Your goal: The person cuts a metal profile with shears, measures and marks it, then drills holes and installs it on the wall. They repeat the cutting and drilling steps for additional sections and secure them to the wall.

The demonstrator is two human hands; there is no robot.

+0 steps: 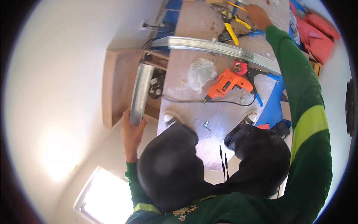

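Note:
My left hand (132, 135) is closed round the near end of a short galvanized metal channel (141, 89), held upright-ish at the left, beside the wooden frame. At the top right my right hand (258, 17) reaches over the bench, its fingers curled at the end of a thin yellow pencil-like stick (237, 6). Yellow-handled snips (231, 33) and blue-handled pliers (244, 34) lie near that hand. Under my right forearm, a longer metal channel (216, 46) crosses the bench.
On the bench (179, 87) lie an orange drill (227, 84) with a black cord, a red tape measure (240, 67), a clear plastic bag (201, 74) and another blue-handled tool (255, 76). My shoes stand on it. A wooden frame (112, 87) is at left; red fabric (317, 35) at right.

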